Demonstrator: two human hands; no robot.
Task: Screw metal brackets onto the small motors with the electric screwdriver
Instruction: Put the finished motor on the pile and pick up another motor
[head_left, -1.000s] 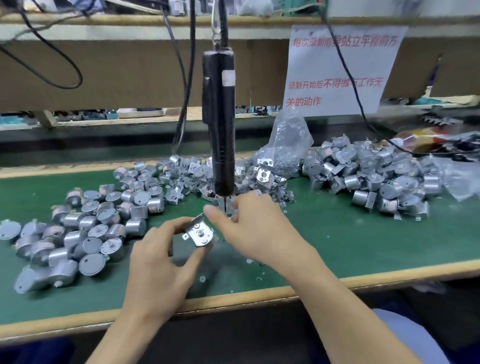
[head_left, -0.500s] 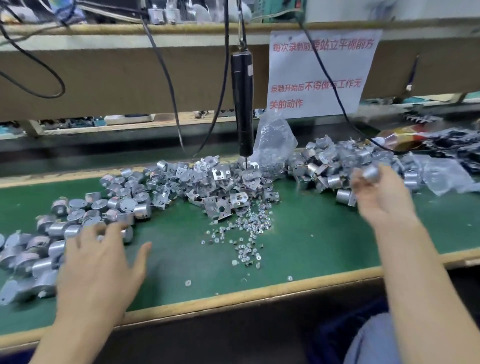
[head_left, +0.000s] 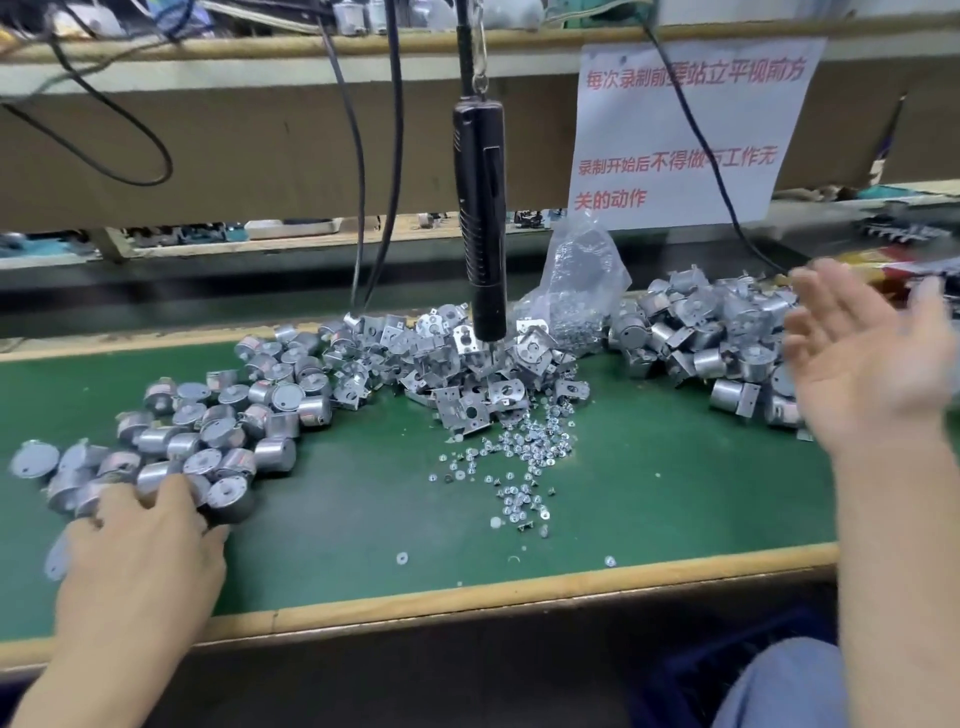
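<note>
Motors: the bare ones (head_left: 218, 415) lie heaped on the left of the table (head_left: 363, 519); those with brackets fitted (head_left: 701, 332) are heaped on the right
Left hand (head_left: 140, 551): rests on the near edge of the bare heap, fingers over the cans; you cannot tell whether they have closed on one
Right hand (head_left: 872, 364): fingers spread apart, holding nothing, blurred, above the right heap
Brackets (head_left: 457, 374): piled mid-table, with loose screws (head_left: 519, 467) scattered nearer you
Handling: each motor looks like a small, stiff metal can, probably light and smooth enough to slip; take it round the curved wall with thumb and fingers, leaving the flat face free; pinch a bracket by its edges, since the thin sheet is likely sharp
Pointing: the motors lie jumbled, some face up, some on their sides; each one's axis runs through its flat faces
Screwdriver (head_left: 480, 208): hangs upright, long axis vertical, tip down at the bracket pile
</note>
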